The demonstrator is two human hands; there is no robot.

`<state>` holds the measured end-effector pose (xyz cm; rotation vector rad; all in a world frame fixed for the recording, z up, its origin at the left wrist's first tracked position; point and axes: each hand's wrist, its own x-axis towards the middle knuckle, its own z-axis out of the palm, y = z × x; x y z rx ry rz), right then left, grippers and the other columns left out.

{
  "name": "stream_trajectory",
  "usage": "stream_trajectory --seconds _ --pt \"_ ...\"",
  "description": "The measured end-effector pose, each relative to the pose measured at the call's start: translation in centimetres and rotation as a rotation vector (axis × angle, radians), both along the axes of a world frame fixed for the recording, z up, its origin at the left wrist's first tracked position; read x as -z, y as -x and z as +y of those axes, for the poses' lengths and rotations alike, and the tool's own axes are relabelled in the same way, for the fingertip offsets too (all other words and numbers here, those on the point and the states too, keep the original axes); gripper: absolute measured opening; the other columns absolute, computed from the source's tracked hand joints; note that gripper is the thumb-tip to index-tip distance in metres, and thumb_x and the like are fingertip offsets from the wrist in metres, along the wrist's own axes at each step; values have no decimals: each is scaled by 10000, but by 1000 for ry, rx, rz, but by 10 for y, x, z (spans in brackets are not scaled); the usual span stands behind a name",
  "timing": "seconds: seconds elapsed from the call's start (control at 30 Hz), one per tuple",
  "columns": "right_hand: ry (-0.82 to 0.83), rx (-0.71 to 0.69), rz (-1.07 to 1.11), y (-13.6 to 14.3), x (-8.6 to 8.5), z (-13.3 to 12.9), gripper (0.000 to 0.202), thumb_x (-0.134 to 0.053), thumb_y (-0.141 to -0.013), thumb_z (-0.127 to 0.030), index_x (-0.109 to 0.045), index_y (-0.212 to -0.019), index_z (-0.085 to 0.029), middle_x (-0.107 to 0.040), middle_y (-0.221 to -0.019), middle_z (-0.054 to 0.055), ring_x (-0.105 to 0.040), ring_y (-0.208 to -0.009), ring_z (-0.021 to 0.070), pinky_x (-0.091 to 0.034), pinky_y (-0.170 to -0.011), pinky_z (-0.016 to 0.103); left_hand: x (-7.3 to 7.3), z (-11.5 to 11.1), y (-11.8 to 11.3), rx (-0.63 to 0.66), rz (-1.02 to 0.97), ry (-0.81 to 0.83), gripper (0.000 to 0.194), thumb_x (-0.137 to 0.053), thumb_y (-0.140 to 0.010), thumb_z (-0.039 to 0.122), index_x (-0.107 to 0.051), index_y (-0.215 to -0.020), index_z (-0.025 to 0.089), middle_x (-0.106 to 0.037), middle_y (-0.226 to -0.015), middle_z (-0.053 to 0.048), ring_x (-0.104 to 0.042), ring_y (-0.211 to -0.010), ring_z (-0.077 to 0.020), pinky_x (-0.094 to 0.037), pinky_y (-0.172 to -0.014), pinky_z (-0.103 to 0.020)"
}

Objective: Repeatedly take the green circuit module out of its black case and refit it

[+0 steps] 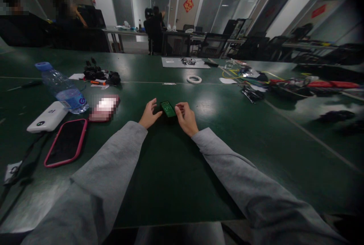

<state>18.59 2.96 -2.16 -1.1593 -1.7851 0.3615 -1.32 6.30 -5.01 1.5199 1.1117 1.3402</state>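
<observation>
A small green circuit board with a dark edge (168, 109) lies at the middle of the dark green table (165, 184), between my two hands. My left hand (150, 114) is just left of the board, its thumb and fingers apart, holding nothing. At the board's right edge is my right hand (185, 117), with its fingers bent and the fingertips by the board. Whether they pinch the board's edge or only touch it is too small to tell.
Left: a water bottle (66, 95), a white power bank (49, 117), a red-rimmed phone (66, 142), a pink item (104, 108) and black parts (101, 74). Beyond the board lies a white ring (194, 79). Cables and tools (256, 76) spread at right. People sit farther back.
</observation>
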Motion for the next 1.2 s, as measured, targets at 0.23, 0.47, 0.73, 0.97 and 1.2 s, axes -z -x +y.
stream_trajectory --seconds 0.23,0.47,0.73,0.97,1.2 --pt "34 -10 -77 0 -8 -6 303 -325 -980 -459 -500 -1049 -221 -580 -708 -3 -540 -583 127 -382 -578 247 -5 1 -2 -85 -46 54 455 -551 -811 141 -483 -1258 200 -503 -1320 -124 -540 -1158 -208 -397 -1049 -446" --pt "123 32 -37 -3 0 3 291 -311 -980 -454 -479 -1054 -229 -600 -743 1 -587 -646 152 -419 -619 268 -16 -6 -4 -84 -19 49 317 -558 -806 137 -553 -1120 187 -607 -1078 -67 -598 -925 -158 -480 -899 -375" --pt "135 -20 99 -6 7 12 345 -353 -959 -493 -456 -1142 -219 -667 -963 62 -653 -873 194 -497 -798 366 -31 -19 -6 100 -112 215 162 -509 -873 270 -475 -1014 199 -530 -636 39 -526 -493 -100 -433 -507 -250" --pt "70 -62 78 -4 2 7 401 -422 -927 -544 -474 -1139 -208 -639 -1043 90 -623 -1006 206 -478 -920 392 -16 -6 0 -123 -120 25 272 -530 -866 290 -486 -1120 202 -634 -1055 -66 -609 -981 -161 -481 -875 -343" --pt "2 -223 -125 0 -3 0 580 -649 -796 -520 -434 -1233 -205 -574 -1184 111 -568 -1115 244 -453 -964 433 -18 -10 -4 -73 -143 10 346 -460 -910 426 -493 -1170 200 -626 -1202 -105 -569 -1141 -199 -419 -1002 -392"
